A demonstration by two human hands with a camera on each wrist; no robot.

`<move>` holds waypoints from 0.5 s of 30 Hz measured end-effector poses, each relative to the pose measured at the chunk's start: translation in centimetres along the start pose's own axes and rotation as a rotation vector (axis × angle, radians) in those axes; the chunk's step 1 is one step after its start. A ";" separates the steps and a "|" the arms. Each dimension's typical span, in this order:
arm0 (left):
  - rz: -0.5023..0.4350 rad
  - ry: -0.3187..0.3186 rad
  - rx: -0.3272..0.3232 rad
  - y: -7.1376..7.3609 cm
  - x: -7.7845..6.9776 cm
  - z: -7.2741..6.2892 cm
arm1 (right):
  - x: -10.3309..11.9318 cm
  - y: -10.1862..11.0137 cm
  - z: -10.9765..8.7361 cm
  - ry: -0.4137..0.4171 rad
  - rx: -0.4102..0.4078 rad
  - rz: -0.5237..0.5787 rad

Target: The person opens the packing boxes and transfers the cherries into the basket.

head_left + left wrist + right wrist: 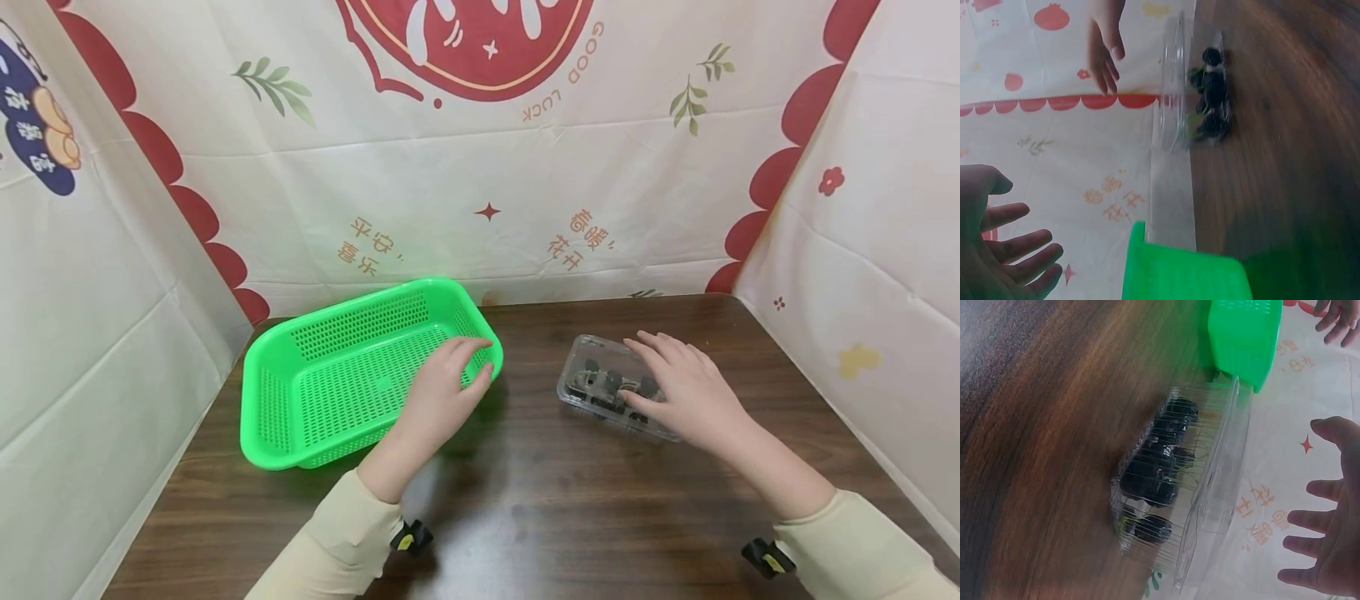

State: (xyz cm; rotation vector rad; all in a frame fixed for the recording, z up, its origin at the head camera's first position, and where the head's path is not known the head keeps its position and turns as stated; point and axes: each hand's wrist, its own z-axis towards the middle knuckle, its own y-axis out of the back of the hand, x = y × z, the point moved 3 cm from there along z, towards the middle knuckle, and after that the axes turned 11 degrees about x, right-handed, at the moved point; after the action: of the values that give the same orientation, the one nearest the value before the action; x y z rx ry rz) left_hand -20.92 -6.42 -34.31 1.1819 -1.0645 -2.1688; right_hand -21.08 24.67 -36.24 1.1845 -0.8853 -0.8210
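Observation:
A clear plastic box point(592, 348) with a lid sits on the right half of the table. Inside are dark round fruits point(1147, 475) on green stems, like black grapes. My right hand point(693, 396) hovers over the box's right end, thumb and fingers spread apart and holding nothing; the right wrist view shows it apart from the box. To the left lies a green perforated basket point(258, 421), with nothing visible inside. Over its right end hangs my left hand point(446, 387), fingers loosely extended and nothing in them. From the head view, I cannot tell whether it touches the rim.
The dark wooden table point(540, 517) runs between the basket and the box and along the front. Printed white cloth point(450, 192) stands behind it and at both sides. The basket sits close to the back cloth.

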 end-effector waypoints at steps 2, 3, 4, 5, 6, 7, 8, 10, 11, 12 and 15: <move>0.002 -0.012 0.011 -0.4 -0.5 0.1 | 0.0 -0.2 0.0 0.003 0.006 -0.002; 0.000 -0.015 0.020 -0.6 -0.7 0.1 | 0.0 -0.2 0.0 0.005 0.010 -0.004; 0.001 -0.016 0.032 -0.9 -0.9 0.2 | 0.0 -0.3 0.0 0.006 0.015 -0.007; -0.004 -0.018 0.045 -1.1 -1.1 0.3 | 0.0 -0.4 0.0 0.007 0.020 -0.011; -0.002 -0.017 0.061 -1.4 -1.2 0.4 | 0.0 -0.4 0.0 0.007 0.024 -0.014; -0.007 -0.014 0.079 -1.6 -1.4 0.5 | 0.1 -0.5 0.0 0.007 0.027 -0.019; -0.013 -0.009 0.100 -1.9 -1.5 0.7 | 0.1 -0.5 -0.1 0.007 0.032 -0.025; -0.020 0.006 0.142 -2.4 -1.7 1.0 | 0.2 -0.6 -0.1 0.008 0.042 -0.035; -0.027 0.013 0.162 -2.6 -1.8 1.1 | 0.2 -0.6 -0.1 0.008 0.047 -0.039; -0.032 0.021 0.182 -2.9 -1.9 1.2 | 0.3 -0.6 -0.1 0.010 0.053 -0.043; -0.047 0.043 0.226 -3.6 -2.1 1.6 | 0.3 -0.7 -0.2 0.021 0.076 -0.050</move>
State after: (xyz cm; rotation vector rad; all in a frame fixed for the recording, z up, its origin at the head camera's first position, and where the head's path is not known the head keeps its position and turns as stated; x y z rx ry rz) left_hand -21.21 -2.16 -35.65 1.3589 -1.3018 -2.0893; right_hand -20.85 24.30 -36.91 1.2835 -0.8795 -0.8199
